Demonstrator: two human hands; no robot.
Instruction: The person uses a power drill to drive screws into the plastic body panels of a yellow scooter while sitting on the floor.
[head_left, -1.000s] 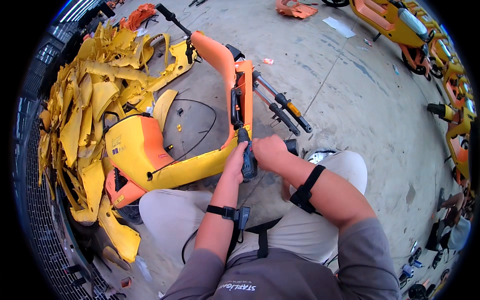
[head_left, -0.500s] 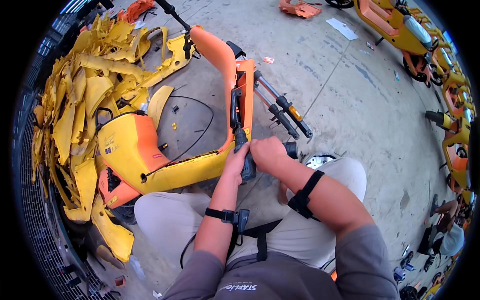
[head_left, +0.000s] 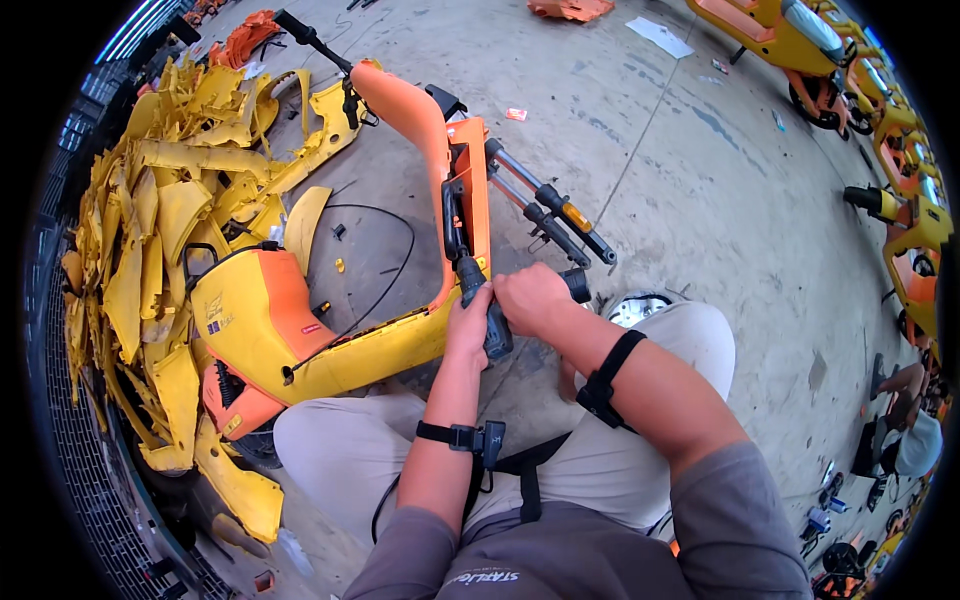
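Observation:
A yellow and orange scooter (head_left: 375, 355) lies on its side in front of my legs, its orange front panel (head_left: 410, 110) and handlebar (head_left: 310, 40) pointing away. Both my hands hold a dark cordless drill (head_left: 498, 335). My left hand (head_left: 468, 325) is closed around its body near the chuck. My right hand (head_left: 533, 300) grips the handle, with the battery end (head_left: 577, 285) showing to the right. The drill's front end reaches into the opening of the front panel, beside a black part (head_left: 455, 220). The tip of the bit is hidden there.
Yellow plastic body panels (head_left: 160, 230) are heaped at the left. The scooter's fork legs (head_left: 555, 215) stick out right of its front. A black cable (head_left: 405, 255) loops over the concrete floor. More scooters (head_left: 915, 250) line the right side, where another person (head_left: 905, 430) sits low.
The whole view has shifted a little, so the scooter's front appears lower and further left. Both hands stay closed on the drill at the front panel.

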